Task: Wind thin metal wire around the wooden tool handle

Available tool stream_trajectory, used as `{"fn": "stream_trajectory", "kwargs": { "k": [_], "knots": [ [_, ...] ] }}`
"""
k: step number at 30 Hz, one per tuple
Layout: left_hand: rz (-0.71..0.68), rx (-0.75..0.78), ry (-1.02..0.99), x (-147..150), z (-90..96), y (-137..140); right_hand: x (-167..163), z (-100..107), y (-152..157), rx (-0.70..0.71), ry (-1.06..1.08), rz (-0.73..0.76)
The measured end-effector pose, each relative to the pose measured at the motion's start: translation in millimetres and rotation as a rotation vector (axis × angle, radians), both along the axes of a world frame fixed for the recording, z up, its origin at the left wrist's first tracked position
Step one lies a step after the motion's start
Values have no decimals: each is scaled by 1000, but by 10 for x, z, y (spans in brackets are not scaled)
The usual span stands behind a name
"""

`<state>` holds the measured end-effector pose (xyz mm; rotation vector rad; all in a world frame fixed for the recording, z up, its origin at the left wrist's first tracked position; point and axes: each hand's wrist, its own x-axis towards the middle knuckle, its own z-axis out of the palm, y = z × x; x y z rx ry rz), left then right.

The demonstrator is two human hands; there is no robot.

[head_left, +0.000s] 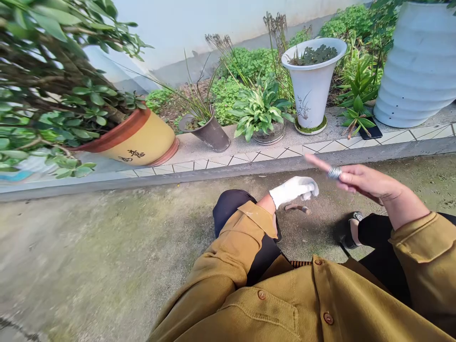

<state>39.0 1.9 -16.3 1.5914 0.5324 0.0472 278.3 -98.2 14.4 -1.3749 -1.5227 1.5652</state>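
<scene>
My right hand (368, 181) is bare, raised over the ground at the right. Its thumb and fingers close about a coil of silvery wire (334, 173). A blurred pinkish length sticks out beyond the coil to the left; whether it is my finger or a stick I cannot tell. A white glove covers my left hand (294, 189), which hangs near my knee with its fingers curled. Whatever those fingers may hold is hidden. Just below the glove, a short brownish curved piece with a dark band (298, 208) lies on the concrete.
A tiled ledge (210, 164) crosses ahead. On it stand a leaning yellow pot (142, 140), a tilted brown pot (210, 137), a leafy plant (265, 111), a tall white pot (309, 85), a dark phone-like slab (371, 130) and a ribbed white planter (416, 71). My shoe (352, 232) rests below.
</scene>
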Motion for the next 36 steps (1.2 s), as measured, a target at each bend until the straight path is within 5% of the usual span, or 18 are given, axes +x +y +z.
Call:
{"fn": "stream_trajectory", "kwargs": {
  "k": [2,5,9,12,18,23,25,27,31,34,36],
  "knots": [
    [-26,-4,24,9,9,-15,134,-62,56,64,-65,-275],
    [-102,13,63,4,30,-61,222,-242,148,78,-307,-414],
    [-165,58,77,-14,63,-111,133,-431,210,25,-904,-282],
    [-155,95,63,-18,79,-103,27,-472,196,-10,-1067,-84],
    [-118,69,59,-33,80,-3,-133,-391,77,-95,-834,285],
    [35,57,44,-15,68,42,-192,-119,-28,-192,-167,657],
    [67,53,40,12,59,34,-129,-5,-42,-118,-4,529],
    [59,53,39,35,55,15,-24,51,-27,-23,30,217],
    [-28,65,39,33,94,-38,158,-78,81,42,-171,-258],
    [-91,112,23,2,168,-75,168,-263,157,-9,-560,-233],
    [-103,124,18,-20,221,-90,98,-346,165,-53,-770,-56]
  ]
}}
